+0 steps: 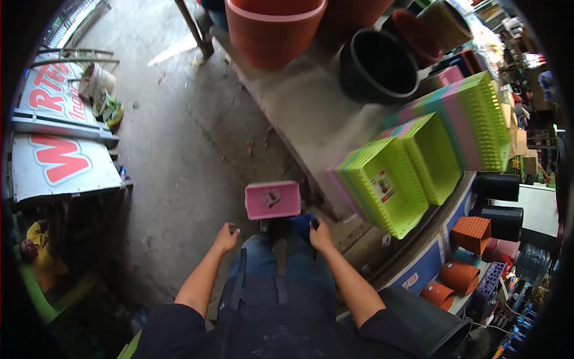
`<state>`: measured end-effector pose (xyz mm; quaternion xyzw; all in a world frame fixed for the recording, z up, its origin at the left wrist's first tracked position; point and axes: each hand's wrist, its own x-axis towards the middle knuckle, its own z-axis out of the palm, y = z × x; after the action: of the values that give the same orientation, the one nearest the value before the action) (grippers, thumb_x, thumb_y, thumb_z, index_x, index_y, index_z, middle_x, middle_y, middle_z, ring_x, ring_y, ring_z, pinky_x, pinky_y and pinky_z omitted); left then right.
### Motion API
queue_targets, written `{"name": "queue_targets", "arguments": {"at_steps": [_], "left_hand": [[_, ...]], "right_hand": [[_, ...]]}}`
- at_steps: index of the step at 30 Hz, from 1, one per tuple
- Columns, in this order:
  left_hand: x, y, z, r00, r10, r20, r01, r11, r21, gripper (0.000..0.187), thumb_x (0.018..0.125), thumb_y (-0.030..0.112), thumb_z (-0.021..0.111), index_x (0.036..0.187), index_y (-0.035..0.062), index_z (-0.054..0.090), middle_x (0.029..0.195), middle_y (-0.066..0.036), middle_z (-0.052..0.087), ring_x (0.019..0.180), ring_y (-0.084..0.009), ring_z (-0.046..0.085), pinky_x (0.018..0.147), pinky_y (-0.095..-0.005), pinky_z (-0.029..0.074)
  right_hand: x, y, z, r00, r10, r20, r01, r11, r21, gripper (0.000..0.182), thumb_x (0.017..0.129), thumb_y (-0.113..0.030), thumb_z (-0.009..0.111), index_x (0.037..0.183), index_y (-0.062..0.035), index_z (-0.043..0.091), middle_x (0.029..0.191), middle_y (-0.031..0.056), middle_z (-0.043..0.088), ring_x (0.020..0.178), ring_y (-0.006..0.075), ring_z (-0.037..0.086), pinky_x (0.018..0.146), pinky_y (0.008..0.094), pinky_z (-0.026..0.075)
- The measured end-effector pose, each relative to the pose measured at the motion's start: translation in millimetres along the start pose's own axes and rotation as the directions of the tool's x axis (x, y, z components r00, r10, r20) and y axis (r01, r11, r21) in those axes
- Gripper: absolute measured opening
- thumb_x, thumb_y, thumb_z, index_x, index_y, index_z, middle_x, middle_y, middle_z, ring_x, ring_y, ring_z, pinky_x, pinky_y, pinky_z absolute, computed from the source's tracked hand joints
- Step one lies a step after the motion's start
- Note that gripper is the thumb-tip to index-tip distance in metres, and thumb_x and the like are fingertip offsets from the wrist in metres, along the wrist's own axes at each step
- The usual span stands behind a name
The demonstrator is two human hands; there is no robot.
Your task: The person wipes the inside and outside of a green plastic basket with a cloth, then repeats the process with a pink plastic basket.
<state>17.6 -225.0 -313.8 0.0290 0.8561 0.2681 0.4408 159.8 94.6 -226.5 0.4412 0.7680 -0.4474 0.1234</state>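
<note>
A pink plastic basket point(289, 207) with a label inside lies low in front of my legs, between and beyond my two hands. My left hand point(226, 237) hovers to the left of the basket, fingers loosely bent and apart, holding nothing visible. My right hand point(321, 235) is closed at the basket's near right corner, around something dark that I cannot make out. Just left of those fingers shows a blue patch point(301, 225). My shoes are mostly hidden behind the basket.
On the platform point(287, 119) to the right stand stacked green baskets point(412, 206), a taller multicoloured basket stack point(481, 128), a black tub point(378, 66) and a terracotta pot point(275, 33). A signboard table point(66, 164) and a person in yellow point(48, 254) are at left.
</note>
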Motion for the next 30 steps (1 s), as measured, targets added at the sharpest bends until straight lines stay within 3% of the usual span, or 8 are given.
{"name": "queue_targets", "arguments": {"at_steps": [7, 10, 15, 17, 19, 22, 27, 30], "left_hand": [[56.5, -75.5, 61.3, 0.982, -0.184, 0.043, 0.189, 0.967, -0.173, 0.046, 0.091, 0.027, 0.061, 0.128, 0.0031, 0.049, 0.111, -0.024, 0.064, 0.103, -0.0358, 0.064, 0.090, -0.0416, 0.049], [79.8, -59.1, 75.0, 0.994, -0.113, 0.000, 0.112, 0.988, -0.109, 0.047, 0.092, 0.023, 0.060, 0.131, 0.0011, 0.046, 0.113, -0.024, 0.063, 0.104, -0.0356, 0.062, 0.090, -0.0414, 0.049], [145.5, -72.5, 130.5, 0.951, 0.118, -0.285, -0.113, 0.993, 0.032, 0.064, 0.089, 0.014, 0.063, 0.141, -0.0029, 0.031, 0.133, -0.027, 0.048, 0.117, -0.0364, 0.055, 0.095, -0.0428, 0.047], [162.2, -56.2, 137.8, 0.951, 0.033, -0.308, -0.042, 0.999, -0.022, 0.064, 0.088, 0.014, 0.063, 0.142, -0.0033, 0.031, 0.133, -0.026, 0.047, 0.117, -0.0364, 0.054, 0.095, -0.0430, 0.046], [170.1, -46.7, 141.3, 0.940, -0.034, -0.340, 0.012, 0.998, -0.068, 0.065, 0.088, 0.014, 0.064, 0.142, -0.0037, 0.032, 0.133, -0.026, 0.047, 0.117, -0.0365, 0.054, 0.096, -0.0433, 0.046], [174.4, -43.7, 143.0, 0.931, 0.031, -0.362, 0.008, 0.995, 0.104, 0.059, 0.087, 0.013, 0.064, 0.137, -0.0046, 0.038, 0.130, -0.026, 0.049, 0.115, -0.0357, 0.056, 0.096, -0.0431, 0.046], [183.7, -65.4, 141.9, 0.934, -0.049, -0.355, -0.010, 0.987, -0.163, 0.043, 0.087, 0.013, 0.064, 0.123, -0.0053, 0.049, 0.113, -0.021, 0.060, 0.096, -0.0312, 0.063, 0.088, -0.0389, 0.049], [168.9, -44.9, 115.7, 0.952, -0.095, -0.293, 0.056, 0.989, -0.138, 0.037, 0.086, 0.014, 0.066, 0.115, -0.0050, 0.052, 0.107, -0.018, 0.061, 0.090, -0.0282, 0.064, 0.084, -0.0354, 0.050]], "right_hand": [[67.0, 106.6, 82.5, 0.948, 0.291, 0.128, -0.250, 0.931, -0.266, 0.037, 0.090, -0.019, 0.054, 0.121, -0.0004, 0.055, 0.117, 0.0254, 0.061, 0.112, 0.0416, 0.057, 0.094, 0.0452, 0.046], [106.2, 123.9, 110.4, 0.877, 0.385, 0.286, -0.214, 0.847, -0.486, 0.042, 0.089, -0.020, 0.053, 0.127, -0.0032, 0.050, 0.126, 0.0220, 0.058, 0.117, 0.0380, 0.055, 0.098, 0.0460, 0.045], [167.4, 140.7, 146.6, 0.907, 0.344, 0.242, -0.227, 0.885, -0.407, 0.046, 0.089, -0.022, 0.053, 0.131, -0.0041, 0.042, 0.128, 0.0219, 0.055, 0.120, 0.0378, 0.054, 0.099, 0.0472, 0.044], [186.8, 141.2, 156.2, 0.920, 0.343, 0.192, -0.245, 0.882, -0.402, 0.048, 0.088, -0.020, 0.054, 0.131, -0.0039, 0.042, 0.129, 0.0229, 0.055, 0.120, 0.0378, 0.053, 0.099, 0.0471, 0.043], [202.7, 152.2, 166.4, 0.997, 0.074, -0.006, -0.070, 0.899, -0.431, 0.048, 0.087, -0.018, 0.055, 0.131, -0.0035, 0.042, 0.130, 0.0238, 0.054, 0.120, 0.0387, 0.053, 0.100, 0.0469, 0.043], [221.9, 138.8, 158.8, 0.917, 0.312, 0.250, -0.212, 0.909, -0.359, 0.049, 0.087, -0.015, 0.054, 0.132, -0.0018, 0.040, 0.130, 0.0253, 0.053, 0.120, 0.0399, 0.052, 0.101, 0.0466, 0.042], [213.8, 134.7, 159.3, 0.940, 0.296, 0.170, -0.219, 0.906, -0.363, 0.048, 0.087, -0.014, 0.053, 0.128, 0.0039, 0.038, 0.125, 0.0298, 0.054, 0.117, 0.0421, 0.054, 0.098, 0.0473, 0.043], [196.7, 134.3, 151.4, 0.947, 0.288, 0.142, -0.234, 0.922, -0.307, 0.048, 0.087, -0.015, 0.055, 0.128, 0.0044, 0.036, 0.119, 0.0323, 0.057, 0.110, 0.0454, 0.057, 0.093, 0.0502, 0.045]]}}
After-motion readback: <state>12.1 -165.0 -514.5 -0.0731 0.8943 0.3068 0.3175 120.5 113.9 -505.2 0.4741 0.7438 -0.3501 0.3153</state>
